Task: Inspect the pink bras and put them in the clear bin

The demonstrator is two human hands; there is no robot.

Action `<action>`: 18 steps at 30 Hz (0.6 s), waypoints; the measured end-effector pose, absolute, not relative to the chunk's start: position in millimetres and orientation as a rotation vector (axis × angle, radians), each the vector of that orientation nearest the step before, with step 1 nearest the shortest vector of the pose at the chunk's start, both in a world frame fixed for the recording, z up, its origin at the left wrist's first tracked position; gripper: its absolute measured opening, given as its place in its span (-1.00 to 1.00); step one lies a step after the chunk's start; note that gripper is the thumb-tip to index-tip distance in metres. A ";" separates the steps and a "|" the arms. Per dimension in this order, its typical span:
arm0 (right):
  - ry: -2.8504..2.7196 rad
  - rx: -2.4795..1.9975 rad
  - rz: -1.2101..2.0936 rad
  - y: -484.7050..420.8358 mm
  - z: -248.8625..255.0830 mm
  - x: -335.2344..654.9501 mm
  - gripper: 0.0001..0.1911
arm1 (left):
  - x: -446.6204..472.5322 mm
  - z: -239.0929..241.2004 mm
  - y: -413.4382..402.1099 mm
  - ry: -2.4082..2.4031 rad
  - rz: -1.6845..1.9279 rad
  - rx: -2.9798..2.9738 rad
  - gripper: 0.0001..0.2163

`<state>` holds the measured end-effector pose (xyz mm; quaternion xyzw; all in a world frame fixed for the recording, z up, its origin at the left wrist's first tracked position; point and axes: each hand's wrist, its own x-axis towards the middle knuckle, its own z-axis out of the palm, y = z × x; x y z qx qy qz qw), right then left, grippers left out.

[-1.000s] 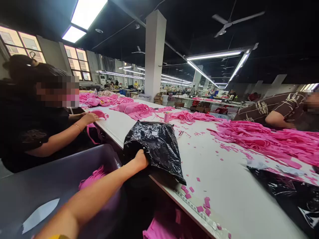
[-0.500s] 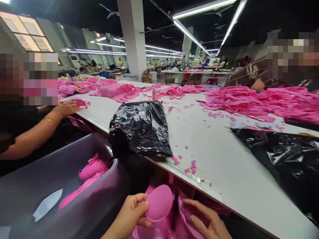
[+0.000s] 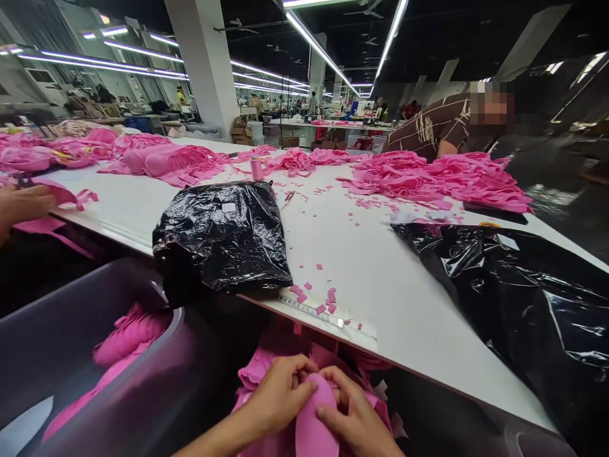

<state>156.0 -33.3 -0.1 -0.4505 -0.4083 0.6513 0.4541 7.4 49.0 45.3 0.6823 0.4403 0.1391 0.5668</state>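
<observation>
At the bottom centre is a pink bra cup [image 3: 318,424], held upright on edge in front of me. My left hand [image 3: 280,395] pinches its upper left side between thumb and bent fingers. On the opposite edge, my right hand [image 3: 353,414] is closed too, its thumb lying along the cup's face. The fingertips of both hands meet near the top of the cup and are partly hidden behind it. Below and behind my hands more pink fabric [image 3: 259,360] lies bunched beneath the table edge.
A white table [image 3: 361,273] carries a black plastic bag [image 3: 223,238], another black bag [image 3: 537,298], pink piles [image 3: 428,178], a thread spool [image 3: 257,169] and small scraps. At left stands a grey bin [image 3: 128,393] with pink pieces. A co-worker's hand [image 3: 23,206] is at far left; another person [image 3: 428,130] bends over the far side.
My right hand has moved left from the pink fabric onto the bra cup, joining my left hand. The cup has turned narrower to view. The camera has swung right.
</observation>
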 end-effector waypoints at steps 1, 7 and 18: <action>-0.978 -1.120 1.601 -34.0 -2.6 154.8 -0.55 | 6.9 41.7 48.3 1.062 0.364 1.545 -0.90; -1.127 -1.326 1.258 -44.4 -15.9 154.0 -0.22 | -3.0 18.6 39.2 1.095 0.549 1.054 -0.70; -1.340 -1.415 0.883 -48.9 -30.8 157.0 -0.82 | -6.2 22.2 23.7 0.877 0.514 0.766 -0.67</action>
